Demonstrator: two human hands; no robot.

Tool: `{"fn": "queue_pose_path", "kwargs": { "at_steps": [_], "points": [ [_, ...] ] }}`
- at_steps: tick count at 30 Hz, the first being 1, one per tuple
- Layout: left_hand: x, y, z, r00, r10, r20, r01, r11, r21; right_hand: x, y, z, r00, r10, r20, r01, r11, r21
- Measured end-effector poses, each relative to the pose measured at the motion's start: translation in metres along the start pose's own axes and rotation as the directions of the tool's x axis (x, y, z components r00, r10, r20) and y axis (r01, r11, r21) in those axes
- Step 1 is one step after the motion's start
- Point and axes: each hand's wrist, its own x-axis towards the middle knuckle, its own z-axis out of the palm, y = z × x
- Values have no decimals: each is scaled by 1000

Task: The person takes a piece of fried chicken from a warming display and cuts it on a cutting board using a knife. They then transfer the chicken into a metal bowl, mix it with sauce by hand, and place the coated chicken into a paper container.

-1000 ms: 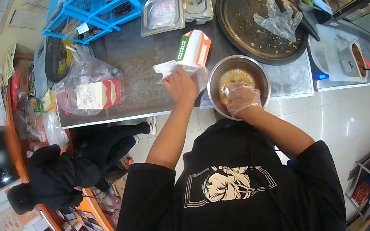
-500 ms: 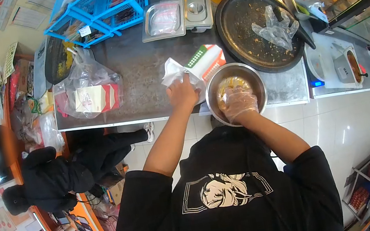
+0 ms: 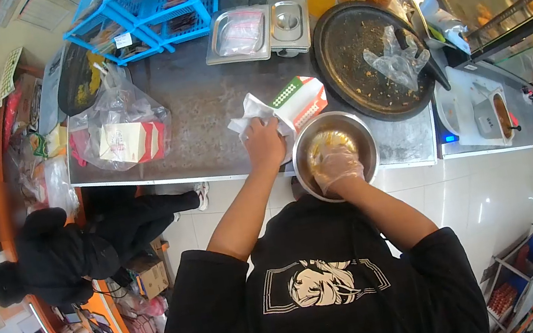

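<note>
My left hand (image 3: 265, 144) grips the near side of a white, green and orange takeaway box (image 3: 301, 97), its fingers closed on the edge by a crumpled white paper liner (image 3: 251, 112). The box lies at a slant on the counter. Just right of it, a steel mixing bowl (image 3: 370, 150) sits at the counter's front edge. Inside the bowl is my right hand (image 3: 338, 167) in a clear plastic glove, its fingers bunched down among yellowish food (image 3: 326, 140). What those fingers hold is hidden.
A round dark pan (image 3: 357, 100) with crumbs and a plastic glove (image 3: 403, 61) stands behind the bowl. Steel containers (image 3: 238, 52) and blue racks (image 3: 170, 41) line the back. A bagged box (image 3: 120, 144) lies left; a person in black (image 3: 63, 247) is beyond.
The whole view has shifted slightly, so the counter things appear lower. My right hand stays in the bowl, and my left hand keeps its grip on the box.
</note>
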Motion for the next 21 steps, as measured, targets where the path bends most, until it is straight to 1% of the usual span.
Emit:
{"fn": "queue_pose_path", "kwargs": {
  "at_steps": [1, 4, 5, 7, 10, 11, 12, 14, 15, 16, 17, 19, 21],
  "points": [
    [-1, 3, -1, 1000, -17, -3, 17, 999, 30, -8, -6, -10, 999, -53, 12, 54, 998, -39],
    [4, 10, -12, 1000, -31, -1, 31, 998, 58, -12, -8, -5, 996, -53, -70, 51, 998, -32],
    [6, 8, -11, 1000, 1, -11, 0, 998, 64, -13, -6, -8, 995, -92, -27, 91, 995, -41],
    [8, 2, -11, 997, 72, -28, -69, 995, 74, -16, -7, -36, 985, -161, 59, 164, 985, -53],
    [0, -2, -35, 987, 128, -96, -127, 992, 17, -3, 13, -39, 890, -385, 244, 436, 874, -212],
    [-10, 1, -48, 959, 158, -236, -173, 984, -45, -1, 18, -42, 922, -294, 251, 321, 944, -71],
    [-25, 4, -54, 961, 150, -231, -179, 978, -111, 0, 21, -47, 945, -201, 256, 190, 979, 69],
    [-63, 7, -60, 966, 135, -218, -187, 953, -237, -8, 22, -65, 958, -136, 254, 94, 981, 168],
    [-84, 10, -59, 1000, 22, 12, -16, 924, -382, -15, 16, -80, 945, -134, 298, 83, 981, 176],
    [-98, 16, -55, 966, -59, 251, 177, 861, -476, -13, 16, -76, 950, -142, 279, 104, 984, 145],
    [-101, 19, -44, 921, -108, 374, 304, 799, -519, -10, 16, -65, 953, -151, 261, 125, 986, 115],
    [-108, 21, -5, 781, -156, 605, 547, 638, -542, -4, 18, -36, 959, -171, 225, 163, 985, 52],
    [-103, 23, 44, 682, -171, 711, 713, 370, -595, -4, 18, -14, 968, -172, 182, 173, 985, 13]
  ]
}}
